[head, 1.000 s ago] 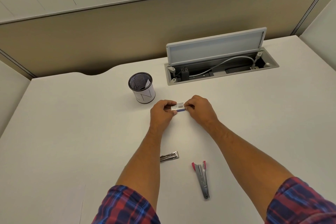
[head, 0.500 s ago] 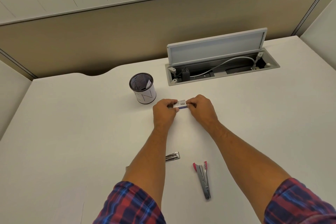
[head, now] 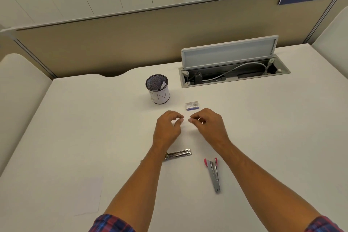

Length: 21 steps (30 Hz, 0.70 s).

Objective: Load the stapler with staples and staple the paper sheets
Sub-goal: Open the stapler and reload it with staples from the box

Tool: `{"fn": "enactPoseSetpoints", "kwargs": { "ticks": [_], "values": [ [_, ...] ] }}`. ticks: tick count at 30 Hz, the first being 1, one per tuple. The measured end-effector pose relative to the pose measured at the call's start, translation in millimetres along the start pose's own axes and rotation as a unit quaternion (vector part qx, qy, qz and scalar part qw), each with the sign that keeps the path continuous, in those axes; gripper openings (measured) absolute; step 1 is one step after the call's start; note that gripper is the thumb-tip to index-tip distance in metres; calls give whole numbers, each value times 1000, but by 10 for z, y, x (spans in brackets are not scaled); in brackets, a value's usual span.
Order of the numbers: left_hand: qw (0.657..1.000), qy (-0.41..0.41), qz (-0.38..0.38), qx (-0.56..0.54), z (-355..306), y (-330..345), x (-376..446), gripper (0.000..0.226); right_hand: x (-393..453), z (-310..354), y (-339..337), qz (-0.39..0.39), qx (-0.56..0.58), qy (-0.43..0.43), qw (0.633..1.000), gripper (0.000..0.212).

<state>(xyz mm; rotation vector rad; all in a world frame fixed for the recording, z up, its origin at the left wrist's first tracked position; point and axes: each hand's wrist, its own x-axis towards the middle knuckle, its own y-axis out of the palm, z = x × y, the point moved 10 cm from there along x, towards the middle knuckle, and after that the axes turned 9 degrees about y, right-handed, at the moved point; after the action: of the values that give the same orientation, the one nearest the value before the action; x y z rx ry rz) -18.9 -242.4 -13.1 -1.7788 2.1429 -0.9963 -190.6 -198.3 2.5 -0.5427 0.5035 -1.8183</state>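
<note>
A white desk (head: 263, 137) fills the view. Set into its far right part is a cable tray (head: 282, 73) with its grey lid (head: 228, 53) propped up; inside lie a grey cable (head: 243, 67) and a dark plug block (head: 197, 77). To the left of the tray stands a black mesh pen cup (head: 157, 88) wrapped in a white label, with a white slip of paper showing inside. A sheet of white paper (head: 88, 196) lies flat at the near left, faint against the desk.

The stapler is in two pieces on the desk near the person: a slim metal body with pink tips (head: 213, 173) under the right forearm's inner side, and a shiny metal staple channel (head: 178, 154) just beside the left wrist, the two well apart. A small staple box (head: 192, 105), white with a blue edge, rests beyond the hands, touching neither.

The left hand (head: 166, 128) and right hand (head: 209, 124) hover close together, thumb and forefinger tips nearly pinched; whether they grip anything is too small to tell.
</note>
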Motion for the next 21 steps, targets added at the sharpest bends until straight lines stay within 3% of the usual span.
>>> {"fn": "enactPoseSetpoints", "kwargs": {
  "ticks": [7, 15, 21],
  "values": [
    [998, 29, 43, 46, 36, -337, -596, 22, -511, 166, 449, 91, 17, 2, 996, 12],
    [987, 68, 88, 117, 156, -496, -1133, 43, -824, 166, 638, 89, 16, 21, 996, 14],
    [977, 103, 102, 157, 126, -442, -1180, 39, -879, 171, 679, 72, 0, 33, 997, 13]
  ]
}}
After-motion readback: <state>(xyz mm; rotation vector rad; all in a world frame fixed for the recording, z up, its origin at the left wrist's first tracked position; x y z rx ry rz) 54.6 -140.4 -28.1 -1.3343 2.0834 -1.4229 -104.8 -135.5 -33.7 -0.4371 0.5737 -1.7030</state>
